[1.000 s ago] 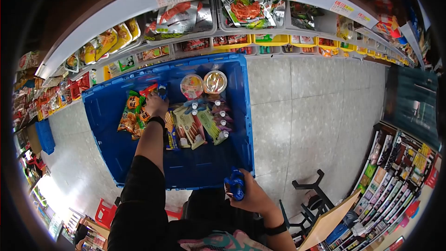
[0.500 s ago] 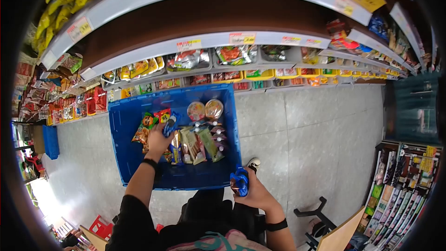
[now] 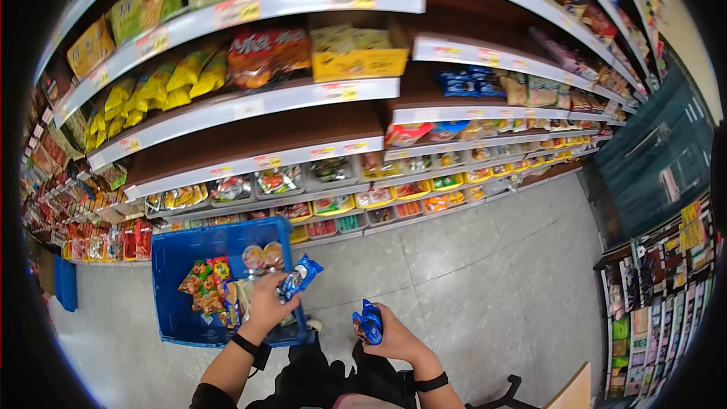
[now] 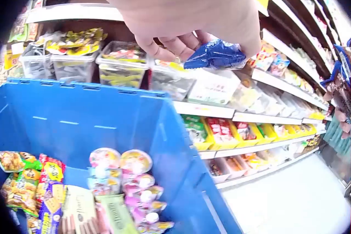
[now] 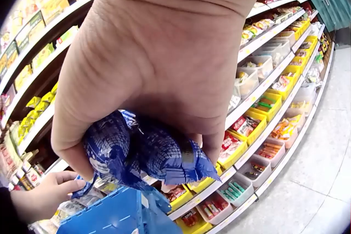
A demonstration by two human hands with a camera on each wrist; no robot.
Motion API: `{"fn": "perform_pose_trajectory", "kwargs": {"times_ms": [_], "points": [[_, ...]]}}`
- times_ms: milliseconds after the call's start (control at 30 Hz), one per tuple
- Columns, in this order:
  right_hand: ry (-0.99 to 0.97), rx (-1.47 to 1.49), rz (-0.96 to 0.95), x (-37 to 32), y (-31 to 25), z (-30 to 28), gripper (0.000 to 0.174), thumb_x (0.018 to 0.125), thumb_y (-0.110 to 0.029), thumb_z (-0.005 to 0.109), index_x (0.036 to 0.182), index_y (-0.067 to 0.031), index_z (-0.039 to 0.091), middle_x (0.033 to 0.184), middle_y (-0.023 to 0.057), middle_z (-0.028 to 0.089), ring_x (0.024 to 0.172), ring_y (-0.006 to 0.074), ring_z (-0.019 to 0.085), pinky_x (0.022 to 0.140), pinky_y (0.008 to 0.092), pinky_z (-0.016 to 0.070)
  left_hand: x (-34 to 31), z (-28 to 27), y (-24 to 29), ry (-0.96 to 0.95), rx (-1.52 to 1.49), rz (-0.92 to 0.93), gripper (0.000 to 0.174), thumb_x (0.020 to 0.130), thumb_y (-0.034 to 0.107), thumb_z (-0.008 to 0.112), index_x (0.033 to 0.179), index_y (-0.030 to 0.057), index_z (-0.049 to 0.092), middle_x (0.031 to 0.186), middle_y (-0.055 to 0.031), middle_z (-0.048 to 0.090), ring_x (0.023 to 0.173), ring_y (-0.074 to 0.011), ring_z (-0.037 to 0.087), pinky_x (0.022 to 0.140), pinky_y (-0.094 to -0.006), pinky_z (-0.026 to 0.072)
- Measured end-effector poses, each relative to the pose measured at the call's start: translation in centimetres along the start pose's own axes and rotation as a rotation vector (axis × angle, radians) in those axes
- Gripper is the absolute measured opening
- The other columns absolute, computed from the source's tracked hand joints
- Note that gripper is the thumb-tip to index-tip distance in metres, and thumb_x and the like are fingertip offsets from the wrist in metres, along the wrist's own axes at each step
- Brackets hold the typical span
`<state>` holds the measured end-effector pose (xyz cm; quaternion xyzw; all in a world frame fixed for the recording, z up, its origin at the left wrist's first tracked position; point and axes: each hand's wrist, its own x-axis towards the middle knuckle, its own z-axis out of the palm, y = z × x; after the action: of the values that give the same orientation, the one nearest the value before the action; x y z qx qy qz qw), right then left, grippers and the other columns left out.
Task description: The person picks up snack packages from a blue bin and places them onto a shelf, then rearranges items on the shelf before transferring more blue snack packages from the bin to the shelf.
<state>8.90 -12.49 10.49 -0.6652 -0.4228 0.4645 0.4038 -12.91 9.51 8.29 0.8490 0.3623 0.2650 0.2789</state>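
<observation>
My left hand (image 3: pixel 266 304) pinches a blue snack packet (image 3: pixel 301 276) above the right rim of the blue crate (image 3: pixel 170 238). The left wrist view has this blue packet (image 4: pixel 215 54) between the thumb and fingers, higher than the crate. Right of the crate, over the floor, my right hand (image 3: pixel 400 339) grips blue packets (image 3: pixel 369 323). Close up in the right wrist view, the crinkled blue wrappers (image 5: pixel 145 151) bulge between thumb and fingers. Inside the crate lie orange-green snack bags (image 4: pixel 24 187), two round lidded cups (image 3: pixel 263 256) and several spouted pouches (image 4: pixel 145 198).
Tiered shelves (image 3: pixel 265 98) of packaged snacks run across the front, with blue packets (image 3: pixel 471 82) on one at the right. Grey tiled floor (image 3: pixel 469 257) spreads right of the crate. A wooden board (image 3: pixel 572 388) and a magazine-like rack (image 3: pixel 659 318) stand at the lower right.
My left hand has risen out of the crate and moved right with the blue packet. The head view has tilted up to more shelves. The right hand still grips its packets.
</observation>
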Motion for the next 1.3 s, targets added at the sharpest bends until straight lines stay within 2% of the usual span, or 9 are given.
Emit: {"fn": "perform_pose_trajectory", "kwargs": {"times_ms": [267,333,433,600,733,800,933,1100,1300], "points": [[0.231,-0.122,0.073,-9.4,2.1,-11.7,0.087,0.063,-0.014,0.079,0.134,0.0051,0.033,0.117,0.0217,0.059,0.109,0.0324,0.06,0.094,0.0374,0.0472,6.9,6.6,14.5,-0.084,-0.094,0.283,0.043,0.071,0.023,0.079,0.108,0.008,0.064,0.105,-0.0101,0.066,0.097,-0.0306,0.061,0.089,-0.0394,0.0458],[0.253,-0.075,0.05,-11.3,6.4,-13.2,0.088,0.064,-0.015,0.08,0.134,0.0047,0.032,0.115,0.0207,0.06,0.107,0.0317,0.061,0.092,0.0375,0.0481,9.1,7.8,17.2,-0.143,-0.149,0.263,0.045,0.07,0.023,0.08,0.11,0.0089,0.063,0.107,-0.0104,0.065,0.099,-0.0299,0.061,0.088,-0.0384,0.0467],[0.352,0.104,0.04,-13.2,8.1,-15.0,0.09,0.066,-0.008,0.079,0.137,0.003,0.024,0.111,0.0142,0.059,0.098,0.0187,0.061,0.087,0.0328,0.0496,12.6,9.6,20.4,-0.134,-0.107,0.289,0.047,0.071,0.023,0.08,0.112,0.0097,0.062,0.107,-0.0102,0.066,0.099,-0.0292,0.061,0.088,-0.038,0.0468],[0.478,0.151,0.038,-14.1,6.7,-18.2,0.086,0.065,-0.006,0.08,0.132,0.0009,0.026,0.106,0.011,0.059,0.095,0.0156,0.06,0.085,0.0314,0.05,19.3,12.1,24.3,-0.064,-0.149,0.439,0.046,0.073,0.023,0.078,0.113,0.0091,0.06,0.107,-0.0104,0.066,0.099,-0.0309,0.061,0.091,-0.0411,0.0438],[0.543,0.014,0.089,-13.2,8.0,-21.3,0.088,0.063,-0.007,0.081,0.132,-0.0003,0.026,0.108,0.0137,0.058,0.097,0.018,0.06,0.085,0.0322,0.0499,25.5,14.5,25.6,0.107,-0.114,0.509,0.045,0.072,0.022,0.079,0.112,0.0102,0.061,0.102,-0.011,0.067,0.1,-0.032,0.061,0.091,-0.0423,0.0446],[0.616,-0.116,0.07,-11.9,9.3,-23.3,0.089,0.064,-0.007,0.082,0.134,-0.0027,0.028,0.101,0.0066,0.054,0.092,0.0154,0.054,0.084,0.0312,0.0481,28.9,15.5,26.3,0.118,-0.118,0.494,0.046,0.07,0.018,0.08,0.112,0.0084,0.063,0.107,-0.0115,0.066,0.101,-0.0307,0.06,0.091,-0.0405,0.0454],[0.6,0.022,0.067,-8.7,7.6,-28.0,0.089,0.063,-0.007,0.082,0.134,-0.0024,0.028,0.102,0.0071,0.054,0.093,0.0158,0.054,0.085,0.0321,0.0477,35.9,17.3,27.4,0.187,-0.121,0.488,0.042,0.072,0.016,0.078,0.11,0.0073,0.063,0.105,-0.0121,0.066,0.101,-0.0325,0.06,0.092,-0.0416,0.0449],[0.608,-0.213,0.079,-3.1,6.8,-34.1,0.09,0.063,-0.004,0.081,0.133,-0.0005,0.025,0.104,0.0098,0.056,0.093,0.017,0.057,0.085,0.0321,0.0488,43.1,19.3,27.3,0.15,-0.024,0.504,0.046,0.074,0.016,0.076,0.116,0.0098,0.06,0.105,-0.0118,0.068,0.1,-0.0329,0.06,0.098,-0.0439,0.0398],[0.539,-0.003,0.099,2.9,2.5,-38.5,0.09,0.063,-0.004,0.08,0.134,-0.0006,0.025,0.103,0.0092,0.056,0.092,0.0167,0.059,0.084,0.0326,0.0497,46.9,20.7,26.2,0.025,0.139,0.412,0.048,0.076,0.021,0.075,0.12,0.0092,0.059,0.108,-0.0124,0.068,0.104,-0.0345,0.061,0.094,-0.0436,0.0451]]}}
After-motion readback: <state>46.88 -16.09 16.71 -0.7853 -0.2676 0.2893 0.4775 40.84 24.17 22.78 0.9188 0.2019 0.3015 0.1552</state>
